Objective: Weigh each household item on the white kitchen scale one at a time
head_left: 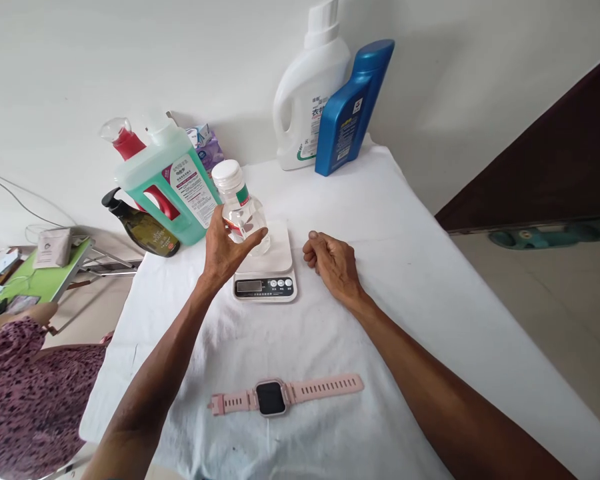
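Note:
My left hand (227,248) is round the lower part of a clear plastic bottle (247,212) with a white cap, thumb on the near side and some fingers hidden behind it. The bottle is over the plate of a white digital kitchen scale (275,248); whether its base rests on the plate I cannot tell. The scale's display looks blank. Just right of the scale, my right hand (334,263) lies on the white cloth with its fingers curled into a loose fist, and nothing shows in it. Nearer to me lies a pink smartwatch (271,398), its strap spread flat.
Behind my left hand stand a green detergent bottle (180,183), a dark pump bottle (147,227) and a purple pack (210,150). A white jug (310,100) and a blue bottle (350,113) stand by the wall. A person's patterned sleeve (15,343) shows at left, beside a green table (73,267).

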`<state>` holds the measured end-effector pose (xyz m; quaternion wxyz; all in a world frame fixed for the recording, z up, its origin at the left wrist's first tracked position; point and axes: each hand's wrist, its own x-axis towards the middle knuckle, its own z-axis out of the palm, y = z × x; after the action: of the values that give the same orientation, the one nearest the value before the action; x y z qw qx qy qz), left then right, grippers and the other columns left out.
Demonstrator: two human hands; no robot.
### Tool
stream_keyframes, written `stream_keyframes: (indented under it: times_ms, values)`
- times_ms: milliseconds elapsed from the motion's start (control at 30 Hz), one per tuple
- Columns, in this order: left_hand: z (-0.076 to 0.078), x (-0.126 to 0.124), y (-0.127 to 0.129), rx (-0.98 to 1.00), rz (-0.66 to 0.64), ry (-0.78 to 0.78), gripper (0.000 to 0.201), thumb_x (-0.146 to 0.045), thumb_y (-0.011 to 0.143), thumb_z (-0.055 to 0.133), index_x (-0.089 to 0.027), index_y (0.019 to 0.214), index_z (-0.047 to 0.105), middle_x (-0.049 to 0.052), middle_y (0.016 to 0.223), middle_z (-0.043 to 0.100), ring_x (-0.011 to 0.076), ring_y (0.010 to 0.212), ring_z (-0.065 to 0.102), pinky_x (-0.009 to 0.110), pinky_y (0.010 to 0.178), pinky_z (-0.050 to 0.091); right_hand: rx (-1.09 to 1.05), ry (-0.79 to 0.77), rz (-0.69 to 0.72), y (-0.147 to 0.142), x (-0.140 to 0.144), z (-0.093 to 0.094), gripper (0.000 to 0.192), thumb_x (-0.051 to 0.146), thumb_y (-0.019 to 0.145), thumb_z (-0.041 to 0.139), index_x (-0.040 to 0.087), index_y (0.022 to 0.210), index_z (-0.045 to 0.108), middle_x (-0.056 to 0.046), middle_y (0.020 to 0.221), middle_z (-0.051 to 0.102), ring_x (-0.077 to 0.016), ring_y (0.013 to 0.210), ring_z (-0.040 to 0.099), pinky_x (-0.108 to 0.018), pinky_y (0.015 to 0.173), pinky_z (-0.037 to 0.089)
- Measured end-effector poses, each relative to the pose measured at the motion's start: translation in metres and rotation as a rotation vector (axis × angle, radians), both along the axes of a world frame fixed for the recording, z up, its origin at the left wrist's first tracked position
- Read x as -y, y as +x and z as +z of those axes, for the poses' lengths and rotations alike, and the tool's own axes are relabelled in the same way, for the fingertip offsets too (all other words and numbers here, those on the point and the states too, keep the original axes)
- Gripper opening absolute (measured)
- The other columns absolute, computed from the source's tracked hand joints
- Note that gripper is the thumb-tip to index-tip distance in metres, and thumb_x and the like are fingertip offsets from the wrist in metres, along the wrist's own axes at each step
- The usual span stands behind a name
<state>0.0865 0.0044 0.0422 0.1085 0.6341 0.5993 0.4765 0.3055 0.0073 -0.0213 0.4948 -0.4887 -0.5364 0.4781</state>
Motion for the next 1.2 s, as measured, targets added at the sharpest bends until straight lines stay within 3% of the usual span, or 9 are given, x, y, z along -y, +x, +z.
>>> stream_keyframes:
  times_ms: [133, 233, 367, 467, 567, 767, 1200]
  values:
    - [-0.005, 0.006, -0.011, 0.039, -0.073, 0.029, 0.076, -0.060, 0.072, 0.092, -0.025, 0.131, 0.059, 0.010, 0.129, 0.068, 0.0252, 0.108, 0.070, 0.044, 0.095, 0.058, 0.012, 0.008, -0.006, 0.000, -0.003, -0.005, 0.069, 0.085, 0.094, 0.053, 0.021, 0.069, 0.064, -0.003, 0.062, 0.063, -0.0154, 0.056, 0.057, -0.027, 0.050, 0.042]
    - [-0.010, 0.016, -0.023, 0.097, -0.116, 0.071, 0.073, -0.074, 0.084, 0.076, -0.026, 0.136, 0.059, 0.012, 0.141, 0.063, 0.0261, 0.118, 0.068, 0.044, 0.101, 0.056, 0.019, 0.017, -0.016, 0.000, -0.004, -0.008, 0.069, 0.085, 0.093, 0.054, 0.021, 0.069, 0.065, -0.003, 0.062, 0.063, -0.0149, 0.054, 0.057, -0.027, 0.049, 0.043]
    - [-0.033, 0.029, -0.043, 0.310, 0.068, 0.059, 0.060, -0.075, 0.101, 0.049, -0.019, 0.115, 0.066, 0.009, 0.108, 0.069, 0.0186, 0.089, 0.071, 0.035, 0.080, 0.057, 0.034, 0.034, -0.024, -0.001, -0.004, -0.010, 0.071, 0.086, 0.093, 0.054, 0.021, 0.069, 0.065, -0.004, 0.063, 0.064, -0.0146, 0.054, 0.057, -0.027, 0.049, 0.043]
    - [-0.054, 0.031, -0.057, 0.437, 0.191, -0.006, 0.060, -0.076, 0.101, 0.048, -0.018, 0.101, 0.065, 0.004, 0.085, 0.064, 0.0141, 0.067, 0.063, 0.030, 0.063, 0.051, 0.042, 0.043, -0.033, -0.002, -0.004, -0.010, 0.071, 0.087, 0.093, 0.054, 0.021, 0.069, 0.065, -0.003, 0.062, 0.063, -0.0148, 0.054, 0.057, -0.026, 0.048, 0.043]
    - [-0.065, 0.029, -0.065, 0.471, 0.194, -0.021, 0.059, -0.075, 0.100, 0.050, -0.018, 0.096, 0.065, 0.001, 0.076, 0.062, 0.0124, 0.061, 0.059, 0.028, 0.059, 0.047, 0.055, 0.041, -0.036, -0.002, -0.004, -0.009, 0.071, 0.088, 0.092, 0.055, 0.021, 0.069, 0.065, -0.003, 0.062, 0.063, -0.0144, 0.053, 0.056, -0.026, 0.047, 0.043]
    - [-0.063, 0.026, -0.063, 0.484, 0.135, -0.056, 0.058, -0.075, 0.100, 0.052, -0.019, 0.092, 0.066, 0.001, 0.071, 0.061, 0.0119, 0.058, 0.055, 0.028, 0.058, 0.045, 0.078, 0.029, -0.040, -0.003, -0.002, -0.005, 0.069, 0.084, 0.094, 0.056, 0.021, 0.068, 0.066, -0.003, 0.063, 0.063, -0.0138, 0.054, 0.055, -0.026, 0.048, 0.045]
    - [-0.064, 0.026, -0.065, 0.453, 0.134, -0.092, 0.055, -0.073, 0.101, 0.053, -0.020, 0.091, 0.066, 0.000, 0.070, 0.060, 0.0128, 0.059, 0.055, 0.029, 0.059, 0.046, 0.092, 0.034, -0.032, -0.002, -0.002, -0.007, 0.062, 0.076, 0.098, 0.057, 0.021, 0.070, 0.066, -0.003, 0.064, 0.064, -0.0136, 0.054, 0.055, -0.026, 0.049, 0.046]
